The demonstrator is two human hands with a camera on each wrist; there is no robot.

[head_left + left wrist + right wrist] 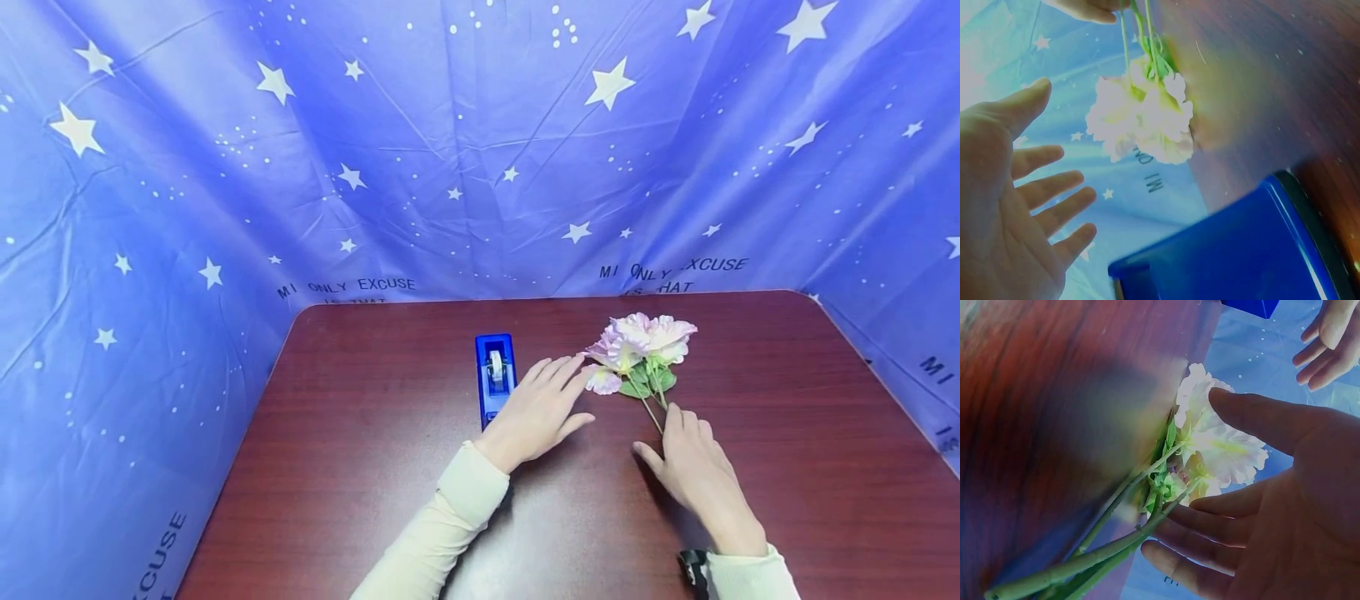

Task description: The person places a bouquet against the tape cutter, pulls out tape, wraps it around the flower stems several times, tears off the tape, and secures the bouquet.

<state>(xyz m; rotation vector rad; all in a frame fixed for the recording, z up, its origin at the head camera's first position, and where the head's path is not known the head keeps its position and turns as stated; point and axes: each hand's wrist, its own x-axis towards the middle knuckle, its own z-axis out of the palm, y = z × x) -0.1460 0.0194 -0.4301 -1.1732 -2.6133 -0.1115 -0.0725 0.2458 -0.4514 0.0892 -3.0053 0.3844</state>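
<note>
Pale pink artificial flowers (637,340) with green leaves lie toward the right of the table, blooms pointing away from me. Beside their stems (1094,557) is my right hand (696,462), thumb spread and fingers extended. The fingertips come up to the stems; whether they touch is hard to tell. My left hand (534,414) reaches out between the blooms and a blue tape dispenser (496,375), palm facing the flowers and holding nothing. In the head view this hand hides the dispenser's near end. The left wrist view shows its spread fingers apart from the blooms (1141,119).
The dark reddish wooden table (360,467) has rounded far corners. Blue curtains (450,150) with white stars and printed lettering hang behind it and along both sides. A dark band (693,569) sits at my right wrist.
</note>
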